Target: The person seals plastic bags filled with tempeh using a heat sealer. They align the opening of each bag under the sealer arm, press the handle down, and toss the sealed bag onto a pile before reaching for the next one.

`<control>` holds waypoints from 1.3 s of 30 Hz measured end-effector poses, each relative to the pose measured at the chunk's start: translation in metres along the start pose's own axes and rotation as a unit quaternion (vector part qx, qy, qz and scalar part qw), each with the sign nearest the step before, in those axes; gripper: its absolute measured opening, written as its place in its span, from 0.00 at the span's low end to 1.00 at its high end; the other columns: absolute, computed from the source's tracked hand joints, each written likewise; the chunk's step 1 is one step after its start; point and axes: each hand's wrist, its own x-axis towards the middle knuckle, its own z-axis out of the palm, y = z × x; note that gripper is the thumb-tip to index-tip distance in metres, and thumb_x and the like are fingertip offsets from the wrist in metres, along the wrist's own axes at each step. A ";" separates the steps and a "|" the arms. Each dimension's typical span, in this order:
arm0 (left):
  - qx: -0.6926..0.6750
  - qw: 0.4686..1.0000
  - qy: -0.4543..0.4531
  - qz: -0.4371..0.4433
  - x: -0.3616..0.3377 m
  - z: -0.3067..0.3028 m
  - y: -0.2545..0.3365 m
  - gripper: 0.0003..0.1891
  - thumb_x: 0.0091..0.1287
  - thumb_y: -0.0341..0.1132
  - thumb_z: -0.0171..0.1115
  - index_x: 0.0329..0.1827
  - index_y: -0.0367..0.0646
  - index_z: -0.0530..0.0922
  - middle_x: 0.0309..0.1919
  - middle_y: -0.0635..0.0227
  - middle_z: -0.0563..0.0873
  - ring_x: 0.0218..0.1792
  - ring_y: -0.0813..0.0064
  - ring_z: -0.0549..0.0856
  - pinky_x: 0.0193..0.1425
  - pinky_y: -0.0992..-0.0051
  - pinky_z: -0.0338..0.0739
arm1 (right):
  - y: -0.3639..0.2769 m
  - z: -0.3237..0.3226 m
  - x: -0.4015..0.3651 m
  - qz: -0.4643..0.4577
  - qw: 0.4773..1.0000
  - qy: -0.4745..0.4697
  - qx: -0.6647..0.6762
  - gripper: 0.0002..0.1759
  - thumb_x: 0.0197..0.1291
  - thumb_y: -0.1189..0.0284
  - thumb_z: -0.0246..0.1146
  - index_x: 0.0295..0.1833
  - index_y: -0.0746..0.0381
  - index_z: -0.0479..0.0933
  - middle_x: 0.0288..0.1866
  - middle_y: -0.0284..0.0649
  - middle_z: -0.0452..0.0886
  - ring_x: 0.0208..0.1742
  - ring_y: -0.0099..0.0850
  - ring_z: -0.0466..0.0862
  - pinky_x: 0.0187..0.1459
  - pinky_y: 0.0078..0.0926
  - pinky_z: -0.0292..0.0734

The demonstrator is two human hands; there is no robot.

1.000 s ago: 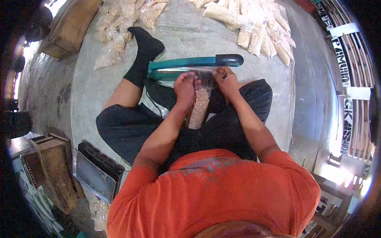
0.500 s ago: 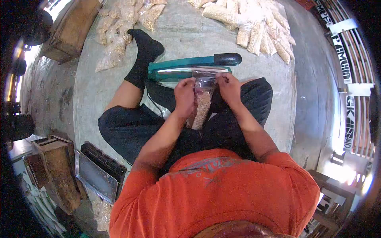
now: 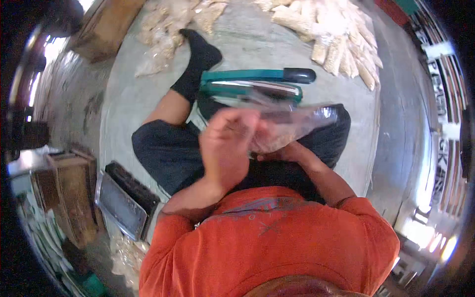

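A clear plastic bag (image 3: 292, 129) with pale grain-like pieces lies tilted above my lap, its see-through end pointing right and its outline smeared by motion. My right hand (image 3: 293, 152) is at the bag's lower side, gripping it from beneath, with part of the fingers covered. My left hand (image 3: 227, 141) is raised at the bag's left end, and its blurred fingers do not show whether they touch the plastic. Just beyond the bag is a teal bar-shaped heat sealer (image 3: 242, 75) with a black handle end, lying on the pale mat in front of my crossed legs.
Filled bags (image 3: 341, 39) are piled at the far right of the mat (image 3: 247, 44), and more bags (image 3: 166, 29) lie at the far left. A dark tray (image 3: 121, 203) and a wooden box (image 3: 74, 198) stand at the left. My socked foot (image 3: 200, 54) rests beside the sealer.
The bag has gone from upright between both hands to tilted, its clear end swung right. My right hand has dropped under it. My left hand has lifted toward the camera. The view has shifted slightly.
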 end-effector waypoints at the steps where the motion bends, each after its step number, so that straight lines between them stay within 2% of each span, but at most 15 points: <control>1: -0.139 0.989 0.041 -0.015 0.007 -0.007 0.025 0.06 0.73 0.30 0.65 0.47 0.37 0.81 0.37 0.63 0.89 0.36 0.71 0.89 0.44 0.71 0.86 | -0.008 0.005 0.006 0.050 0.991 -0.011 0.124 0.42 0.47 0.70 0.82 0.69 0.62 0.72 0.62 0.39 0.82 0.61 0.34 0.81 0.67 0.33 0.76; 2: -0.191 0.980 0.044 0.018 0.018 -0.025 0.030 0.14 0.74 0.40 0.62 0.53 0.38 0.79 0.43 0.60 0.88 0.42 0.67 0.89 0.51 0.64 0.84 | -0.017 0.010 0.012 0.102 0.966 -0.010 0.236 0.46 0.43 0.69 0.85 0.69 0.63 0.72 0.62 0.38 0.83 0.60 0.33 0.82 0.66 0.33 0.76; 4: -0.292 0.948 0.065 0.112 0.037 -0.056 0.030 0.32 0.75 0.61 0.55 0.63 0.40 0.76 0.54 0.56 0.86 0.53 0.58 0.87 0.66 0.53 0.79 | -0.049 0.018 0.019 0.066 0.995 -0.029 0.072 0.41 0.50 0.63 0.82 0.68 0.63 0.73 0.61 0.38 0.83 0.58 0.29 0.82 0.62 0.31 0.78; 6: -0.375 0.917 0.135 0.021 0.039 -0.079 -0.003 0.47 0.68 0.75 0.47 0.70 0.39 0.73 0.61 0.53 0.83 0.63 0.52 0.81 0.73 0.50 0.71 | -0.041 0.027 0.025 0.025 0.998 -0.025 0.043 0.33 0.58 0.57 0.78 0.63 0.64 0.77 0.56 0.37 0.85 0.53 0.25 0.83 0.55 0.29 0.80; 9: -0.520 0.833 0.088 -0.168 0.004 -0.105 -0.086 0.64 0.50 0.89 0.45 0.73 0.37 0.70 0.64 0.44 0.80 0.65 0.45 0.78 0.73 0.45 0.69 | -0.064 0.043 0.034 0.157 0.981 0.036 0.107 0.24 0.62 0.57 0.73 0.52 0.66 0.83 0.44 0.35 0.88 0.43 0.23 0.84 0.48 0.26 0.81; 12: -0.565 0.772 0.131 -0.261 -0.013 -0.116 -0.126 0.49 0.62 0.79 0.52 0.68 0.41 0.74 0.60 0.45 0.82 0.62 0.46 0.81 0.72 0.45 0.71 | -0.092 0.044 0.021 0.182 0.980 0.039 0.064 0.23 0.63 0.59 0.73 0.53 0.67 0.83 0.44 0.36 0.88 0.43 0.23 0.84 0.49 0.26 0.81; 15: -0.524 0.801 0.150 -0.248 -0.006 -0.116 -0.123 0.20 0.79 0.47 0.52 0.60 0.39 0.77 0.53 0.53 0.85 0.55 0.55 0.85 0.67 0.53 0.77 | -0.085 0.026 0.001 0.194 0.978 0.023 0.077 0.22 0.63 0.62 0.73 0.54 0.67 0.83 0.46 0.36 0.88 0.46 0.24 0.84 0.51 0.26 0.80; 23: -0.322 0.928 0.182 -0.053 0.005 -0.121 -0.113 0.17 0.75 0.31 0.59 0.65 0.37 0.76 0.57 0.56 0.86 0.58 0.59 0.86 0.66 0.58 0.79 | -0.030 0.000 -0.011 0.271 0.961 0.043 -0.032 0.29 0.60 0.64 0.72 0.62 0.69 0.78 0.52 0.37 0.86 0.51 0.27 0.83 0.57 0.25 0.75; 26: -0.235 0.957 0.166 0.027 -0.014 -0.126 -0.078 0.19 0.75 0.31 0.59 0.67 0.36 0.75 0.57 0.56 0.86 0.59 0.60 0.85 0.67 0.59 0.78 | -0.021 0.017 0.002 0.193 0.980 0.042 0.029 0.27 0.60 0.60 0.74 0.58 0.68 0.80 0.51 0.38 0.87 0.49 0.27 0.84 0.57 0.26 0.76; 31: -0.202 0.939 0.262 0.095 -0.075 -0.163 -0.012 0.19 0.76 0.31 0.58 0.67 0.37 0.74 0.52 0.55 0.87 0.56 0.61 0.87 0.62 0.62 0.82 | -0.040 0.038 0.030 0.162 0.982 -0.100 0.004 0.27 0.60 0.58 0.75 0.56 0.67 0.81 0.51 0.39 0.87 0.49 0.29 0.84 0.57 0.28 0.77; 32: -0.164 0.919 0.338 0.123 -0.095 -0.165 0.020 0.17 0.70 0.30 0.65 0.61 0.37 0.79 0.48 0.66 0.88 0.50 0.73 0.86 0.57 0.68 0.80 | -0.041 0.045 0.032 0.144 0.981 -0.125 0.028 0.26 0.61 0.58 0.75 0.55 0.66 0.81 0.50 0.40 0.87 0.48 0.29 0.85 0.56 0.29 0.77; 34: 0.426 0.781 0.421 0.177 -0.156 -0.203 0.060 0.14 0.71 0.34 0.65 0.54 0.35 0.83 0.47 0.65 0.89 0.49 0.71 0.86 0.55 0.68 0.79 | -0.029 0.033 0.032 0.160 0.968 -0.195 0.012 0.24 0.63 0.58 0.73 0.55 0.65 0.81 0.47 0.40 0.86 0.45 0.28 0.85 0.54 0.29 0.78; 35: 0.705 0.508 0.457 0.189 -0.191 -0.232 0.073 0.14 0.71 0.37 0.65 0.50 0.34 0.85 0.46 0.64 0.89 0.49 0.70 0.86 0.53 0.68 0.79 | -0.023 0.022 0.033 0.172 0.961 -0.215 -0.007 0.22 0.66 0.59 0.71 0.55 0.64 0.80 0.45 0.40 0.86 0.43 0.27 0.85 0.52 0.30 0.78; 36: 0.756 0.397 0.490 0.173 -0.222 -0.251 0.099 0.16 0.70 0.40 0.67 0.47 0.32 0.86 0.45 0.61 0.89 0.45 0.69 0.86 0.52 0.68 0.79 | -0.015 0.012 0.036 0.169 0.959 -0.226 -0.004 0.22 0.66 0.59 0.71 0.55 0.64 0.80 0.45 0.40 0.86 0.43 0.27 0.85 0.52 0.30 0.78; 39: 0.389 0.536 0.690 0.292 -0.278 -0.255 0.184 0.13 0.72 0.32 0.64 0.57 0.38 0.85 0.52 0.58 0.89 0.48 0.64 0.89 0.55 0.67 0.83 | -0.002 0.003 0.033 0.173 0.972 -0.132 -0.082 0.18 0.74 0.59 0.63 0.55 0.63 0.79 0.31 0.31 0.80 0.33 0.22 0.79 0.41 0.21 0.74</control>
